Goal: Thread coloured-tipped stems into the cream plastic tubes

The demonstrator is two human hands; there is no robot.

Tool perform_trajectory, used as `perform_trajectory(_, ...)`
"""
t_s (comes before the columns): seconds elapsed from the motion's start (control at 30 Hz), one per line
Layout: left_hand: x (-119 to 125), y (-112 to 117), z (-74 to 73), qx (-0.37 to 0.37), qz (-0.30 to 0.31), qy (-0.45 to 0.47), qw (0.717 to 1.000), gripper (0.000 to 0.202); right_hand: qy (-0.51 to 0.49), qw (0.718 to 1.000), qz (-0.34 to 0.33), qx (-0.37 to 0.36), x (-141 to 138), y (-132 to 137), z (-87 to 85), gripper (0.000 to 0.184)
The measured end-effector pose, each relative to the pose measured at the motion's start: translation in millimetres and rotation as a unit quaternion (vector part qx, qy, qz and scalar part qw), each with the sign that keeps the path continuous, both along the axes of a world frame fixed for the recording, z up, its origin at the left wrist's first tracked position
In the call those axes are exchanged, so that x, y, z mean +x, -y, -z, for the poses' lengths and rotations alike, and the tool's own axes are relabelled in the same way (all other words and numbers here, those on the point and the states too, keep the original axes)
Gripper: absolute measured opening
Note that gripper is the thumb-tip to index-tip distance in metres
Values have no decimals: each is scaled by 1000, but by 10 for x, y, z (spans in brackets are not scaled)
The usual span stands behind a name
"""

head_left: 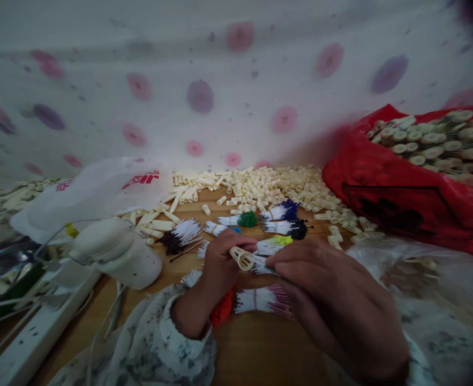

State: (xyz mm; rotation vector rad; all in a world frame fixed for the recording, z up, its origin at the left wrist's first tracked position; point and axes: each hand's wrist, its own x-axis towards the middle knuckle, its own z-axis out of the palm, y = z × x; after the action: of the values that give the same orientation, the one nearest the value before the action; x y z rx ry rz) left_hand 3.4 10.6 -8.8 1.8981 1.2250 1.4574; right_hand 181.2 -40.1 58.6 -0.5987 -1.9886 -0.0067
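Note:
My left hand (pixel 224 260) is closed around a cream slotted plastic tube (pixel 242 258), its open slotted end facing right. Close beside that end, my right hand (pixel 332 289) is closed in a pinch; what its fingertips hold is too small and dim to make out. Rubber-banded bundles of thin white sticks with coloured tips lie about the hands: a pink-tipped bundle (pixel 262 300) below, a yellow-tipped bundle (pixel 274 245) just behind, a green-tipped bundle (pixel 238 219) and a black-tipped bundle (pixel 286 229) farther back. An orange bundle (pixel 222 309) is partly hidden under my left wrist.
A heap of loose cream tubes (pixel 276 185) spreads along the back of the wooden table. On the right stands a red bag (pixel 381 177) full of tubes, with a clear plastic bag (pixel 417 279) before it. A white plastic bag (pixel 99 190), white device (pixel 119 252) and power strip (pixel 39 327) occupy the left.

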Motion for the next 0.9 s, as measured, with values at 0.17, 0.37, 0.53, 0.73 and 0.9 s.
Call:
perform_trajectory(0.17,-29,-16,17,18,5,9,1000,5,-38,998,10,-54,-45,-25,49,28)
perform_trajectory(0.37,-43,-7,-18,29,0,-5,1000,7,-45,997,27,-51,-12,-32,49,27)
perform_trajectory(0.53,-53,-3,-21,29,5,-36,999,15,-43,997,22,-58,-15,-27,48,27)
perform_trajectory(0.73,-108,-29,-3,54,31,-95,994,47,-69,994,7,-80,-22,-126,108,27)
perform_trajectory(0.9,-115,23,-18,65,50,-133,988,58,-82,993,-7,-85,-37,-279,250,27)
